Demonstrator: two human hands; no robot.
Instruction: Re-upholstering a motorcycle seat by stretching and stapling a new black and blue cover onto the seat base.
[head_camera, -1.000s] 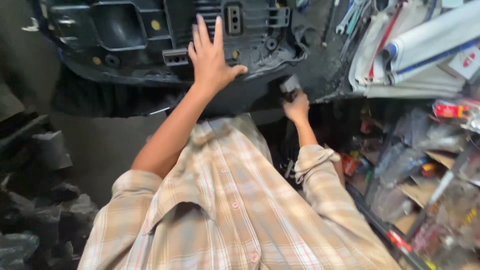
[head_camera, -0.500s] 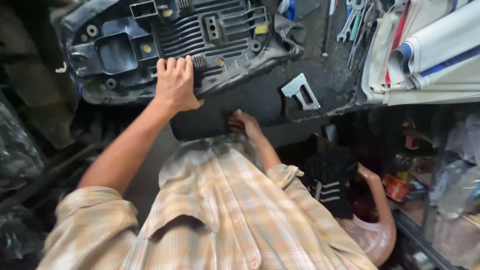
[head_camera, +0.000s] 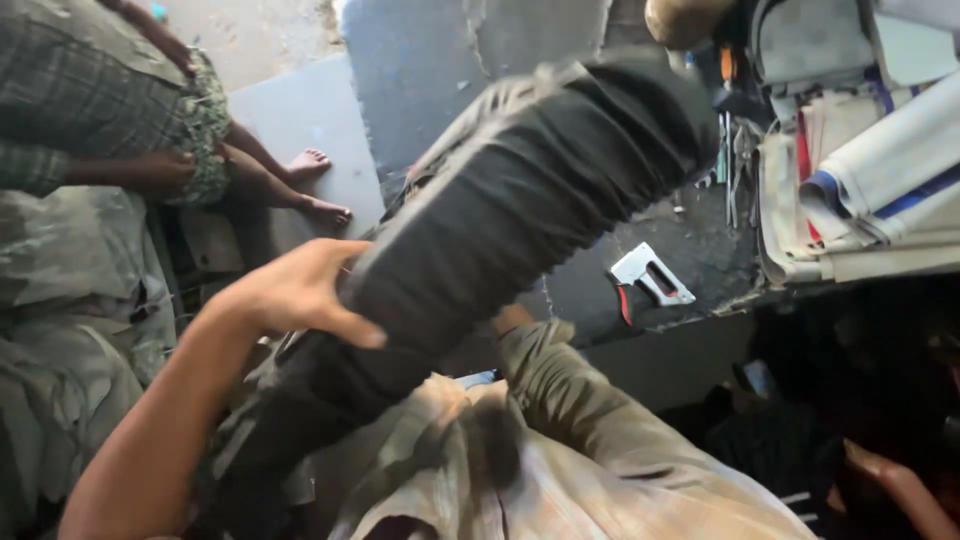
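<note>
A long black padded seat (head_camera: 520, 210) with a wrinkled cover is tilted across the middle of the view, its high end at the upper right. My left hand (head_camera: 295, 295) grips its lower left edge, thumb on top of the cover. My right sleeve (head_camera: 570, 390) reaches up beneath the seat. Only the wrist (head_camera: 512, 320) shows there, and the hand itself is hidden behind the seat.
A silver staple gun with a red part (head_camera: 648, 280) lies on the dark worktop (head_camera: 700, 250) to the right of the seat. Rolled sheets and folded fabric (head_camera: 870, 190) are piled at the right. Another person (head_camera: 120, 120) with bare feet (head_camera: 320, 185) is at the upper left.
The seat lay underside up on the worktop; now it is lifted and turned, its black cover facing me. My left hand has shifted to its lower edge and the view has swung left.
</note>
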